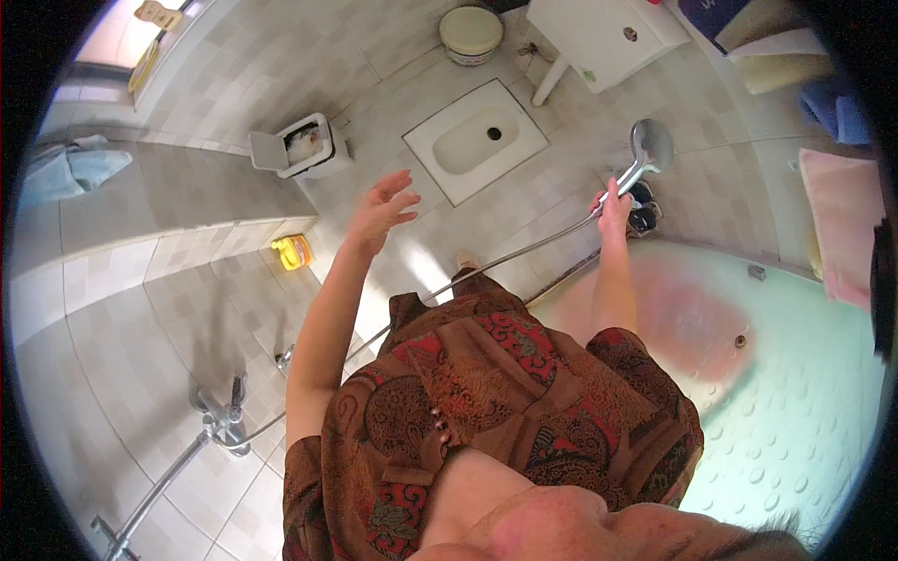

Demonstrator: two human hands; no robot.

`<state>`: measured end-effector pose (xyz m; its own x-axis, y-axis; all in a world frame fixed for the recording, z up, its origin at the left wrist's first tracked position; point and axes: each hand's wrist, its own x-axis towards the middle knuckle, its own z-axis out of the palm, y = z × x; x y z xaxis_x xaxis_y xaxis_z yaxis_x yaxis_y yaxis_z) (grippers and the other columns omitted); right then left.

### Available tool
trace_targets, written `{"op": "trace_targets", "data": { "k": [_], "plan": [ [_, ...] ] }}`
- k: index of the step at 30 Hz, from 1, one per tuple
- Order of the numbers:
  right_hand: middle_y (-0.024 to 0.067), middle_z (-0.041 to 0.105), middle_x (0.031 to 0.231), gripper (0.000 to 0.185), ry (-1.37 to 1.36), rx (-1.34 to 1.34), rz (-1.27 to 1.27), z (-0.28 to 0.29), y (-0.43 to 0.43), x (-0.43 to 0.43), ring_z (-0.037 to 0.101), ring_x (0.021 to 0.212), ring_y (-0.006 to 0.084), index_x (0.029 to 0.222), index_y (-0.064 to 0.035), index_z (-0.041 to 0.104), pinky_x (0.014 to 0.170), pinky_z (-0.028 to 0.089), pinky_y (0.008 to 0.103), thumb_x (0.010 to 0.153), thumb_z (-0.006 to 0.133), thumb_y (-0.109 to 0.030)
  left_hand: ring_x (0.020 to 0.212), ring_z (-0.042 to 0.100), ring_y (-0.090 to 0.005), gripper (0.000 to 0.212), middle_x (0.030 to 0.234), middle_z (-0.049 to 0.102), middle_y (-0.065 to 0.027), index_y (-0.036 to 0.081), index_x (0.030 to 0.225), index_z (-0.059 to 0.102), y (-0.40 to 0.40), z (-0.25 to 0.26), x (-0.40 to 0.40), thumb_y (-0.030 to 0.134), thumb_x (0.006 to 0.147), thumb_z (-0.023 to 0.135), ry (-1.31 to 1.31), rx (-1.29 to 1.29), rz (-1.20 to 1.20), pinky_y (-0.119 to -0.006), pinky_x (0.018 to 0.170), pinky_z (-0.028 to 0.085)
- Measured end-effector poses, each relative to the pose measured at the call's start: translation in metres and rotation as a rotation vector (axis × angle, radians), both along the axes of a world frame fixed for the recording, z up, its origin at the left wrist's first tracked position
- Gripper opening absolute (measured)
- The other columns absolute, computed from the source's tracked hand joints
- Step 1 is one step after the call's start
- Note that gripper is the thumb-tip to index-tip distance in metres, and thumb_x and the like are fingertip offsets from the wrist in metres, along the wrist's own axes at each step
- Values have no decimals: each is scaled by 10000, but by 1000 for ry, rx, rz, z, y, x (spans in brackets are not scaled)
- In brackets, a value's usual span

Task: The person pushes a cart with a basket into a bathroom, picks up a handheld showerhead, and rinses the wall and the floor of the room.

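Observation:
My right hand [614, 208] is closed around the handle of a chrome handheld shower head [649, 146], held out to the right at arm's length. From its lower end a metal shower hose [512, 254] runs across my front towards the wall-mounted mixer tap [226, 419] at the lower left. Nothing is in my left hand [382, 214], which hangs in the air with its fingers apart. Below and beyond that hand, a white squat toilet [477, 140] is set into the tiled floor.
A white bin [319, 149] with its lid raised and a yellow bottle [292, 252] stand on the left. Further back are a lidded bucket [471, 36] and a white cabinet [603, 42]. A frosted glass panel [786, 421] is at right; towels, including a pink one [845, 224], hang beyond.

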<state>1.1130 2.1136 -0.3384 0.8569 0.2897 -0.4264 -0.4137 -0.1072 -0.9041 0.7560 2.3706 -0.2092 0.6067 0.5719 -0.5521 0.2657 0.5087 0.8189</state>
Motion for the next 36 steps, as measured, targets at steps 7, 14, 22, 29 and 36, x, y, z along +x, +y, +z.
{"op": "trace_targets", "data": {
  "k": [7, 14, 22, 29, 36],
  "plan": [
    [56, 505, 656, 316, -52, -5, 135, 5, 21, -49, 498, 441, 156, 927, -50, 446, 376, 429, 304, 907, 591, -330, 1107, 555, -237, 619, 1407, 396, -145, 65, 1381, 387, -21, 7, -49, 198, 847, 671, 8, -50, 38, -377, 885, 492],
    [63, 511, 593, 331, -151, 73, 76, 49, 6, -104, 484, 416, 155, 812, -24, 472, 388, 403, 300, 908, 584, -320, 1154, 536, -267, 596, 1417, 387, -141, 82, 1396, 371, -52, 35, -109, 194, 875, 638, -79, -10, 36, -432, 932, 463],
    [62, 501, 609, 297, -344, 39, 4, 111, -44, -128, 484, 435, 149, 838, -18, 459, 377, 411, 303, 918, 577, -279, 1197, 503, -273, 585, 1434, 366, -128, 97, 1400, 367, -68, 41, -158, 187, 882, 622, -172, 12, -76, -438, 953, 448],
    [69, 519, 601, 256, -433, 108, 17, 142, -40, -110, 481, 411, 147, 850, -6, 465, 366, 385, 289, 921, 566, -230, 1208, 491, -272, 591, 1447, 344, -123, 116, 1403, 366, -66, 47, -137, 183, 879, 630, -200, 29, -130, -428, 966, 443],
    [43, 520, 572, 341, -442, 107, 152, 134, 9, -74, 492, 418, 132, 732, -40, 499, 379, 377, 269, 898, 603, -319, 1205, 493, -267, 616, 1447, 337, -129, 107, 1407, 355, -42, 41, -94, 179, 868, 645, -190, 6, -110, -429, 961, 448]
  ]
}}
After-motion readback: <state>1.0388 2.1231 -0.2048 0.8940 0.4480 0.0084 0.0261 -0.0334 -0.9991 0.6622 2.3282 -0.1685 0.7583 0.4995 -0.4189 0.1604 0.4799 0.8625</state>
